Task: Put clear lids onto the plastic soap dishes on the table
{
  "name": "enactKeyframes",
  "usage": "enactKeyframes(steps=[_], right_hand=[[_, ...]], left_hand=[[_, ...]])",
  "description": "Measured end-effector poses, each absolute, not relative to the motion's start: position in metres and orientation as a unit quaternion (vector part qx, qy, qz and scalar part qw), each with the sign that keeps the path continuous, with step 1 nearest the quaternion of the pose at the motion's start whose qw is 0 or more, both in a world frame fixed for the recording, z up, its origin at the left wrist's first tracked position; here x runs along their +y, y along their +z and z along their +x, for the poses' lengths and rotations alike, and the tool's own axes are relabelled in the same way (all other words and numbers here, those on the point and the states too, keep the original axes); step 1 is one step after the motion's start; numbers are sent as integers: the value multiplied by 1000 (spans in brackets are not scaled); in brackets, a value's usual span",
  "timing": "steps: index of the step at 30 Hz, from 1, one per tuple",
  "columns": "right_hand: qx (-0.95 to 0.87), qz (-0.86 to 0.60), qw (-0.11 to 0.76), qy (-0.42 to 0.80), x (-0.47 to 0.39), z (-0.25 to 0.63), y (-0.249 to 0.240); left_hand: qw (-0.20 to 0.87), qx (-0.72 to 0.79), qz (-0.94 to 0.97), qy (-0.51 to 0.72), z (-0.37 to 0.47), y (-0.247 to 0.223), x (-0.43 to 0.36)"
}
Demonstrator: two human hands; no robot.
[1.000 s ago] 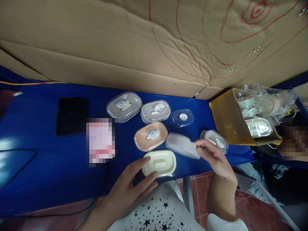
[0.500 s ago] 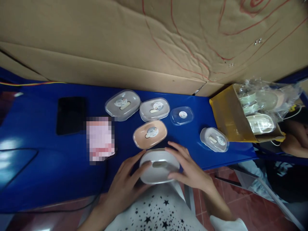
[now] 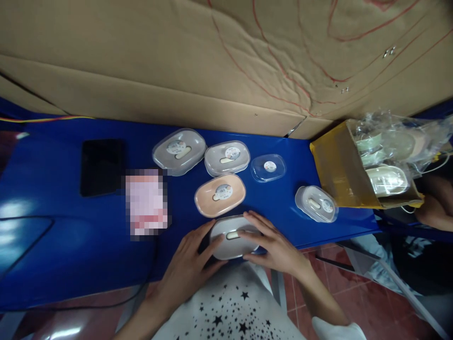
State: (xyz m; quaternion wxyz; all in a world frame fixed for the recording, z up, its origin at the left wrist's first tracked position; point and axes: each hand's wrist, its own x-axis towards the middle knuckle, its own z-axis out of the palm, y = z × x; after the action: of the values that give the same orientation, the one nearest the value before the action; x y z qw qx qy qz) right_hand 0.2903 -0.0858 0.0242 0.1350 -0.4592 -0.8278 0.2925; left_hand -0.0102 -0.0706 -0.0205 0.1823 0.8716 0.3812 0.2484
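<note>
A grey oval plastic container (image 3: 231, 248) lies at the table's near edge, close to my body. Set in its top is a slot with a cream-coloured piece (image 3: 232, 234). My left hand (image 3: 193, 255) grips the container's left side, thumb over the top. From the right, my right hand (image 3: 274, 243) holds the other end, one finger reaching to the cream piece. Just beyond sits a peach oval container (image 3: 205, 198) with a round label and a clear cover. The underside of the grey container is hidden.
Two grey covered containers (image 3: 193, 139) (image 3: 212, 163) and a clear lid (image 3: 260, 175) stand behind. Another grey container (image 3: 311, 212) is at right, near a cardboard box (image 3: 332, 165) of wrapped items. A black tablet-like object (image 3: 101, 167) and a blurred-out pink item (image 3: 146, 200) lie left. Someone's arm (image 3: 435, 208) shows far right.
The grey container has moved slightly away from my body. Its slot looked dull and now shows the cream piece, and a right-hand finger has come onto it.
</note>
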Motion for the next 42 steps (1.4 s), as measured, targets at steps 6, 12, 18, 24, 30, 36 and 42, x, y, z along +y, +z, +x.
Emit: enactKeyframes(steps=[6, 12, 18, 24, 30, 36, 42], right_hand=[[-827, -476, 152, 258, -63, 310, 34], [-767, -625, 111, 91, -16, 326, 33], [-789, -594, 63, 142, -17, 342, 26], [-764, -601, 114, 205, -29, 353, 36], [-829, -486, 86, 263, -69, 306, 51], [-885, -439, 68, 140, -87, 269, 44], [-896, -422, 73, 121, -81, 274, 41]], left_hand=[[178, 375, 877, 241, -8, -16, -68], [181, 383, 872, 247, -10, -15, -65], [191, 371, 874, 249, -13, -16, -64], [197, 373, 876, 234, -9, -13, -62], [279, 402, 842, 228, 0, -17, -65], [324, 415, 827, 197, 3, -22, -64], [332, 401, 831, 195, 1, -26, -63]])
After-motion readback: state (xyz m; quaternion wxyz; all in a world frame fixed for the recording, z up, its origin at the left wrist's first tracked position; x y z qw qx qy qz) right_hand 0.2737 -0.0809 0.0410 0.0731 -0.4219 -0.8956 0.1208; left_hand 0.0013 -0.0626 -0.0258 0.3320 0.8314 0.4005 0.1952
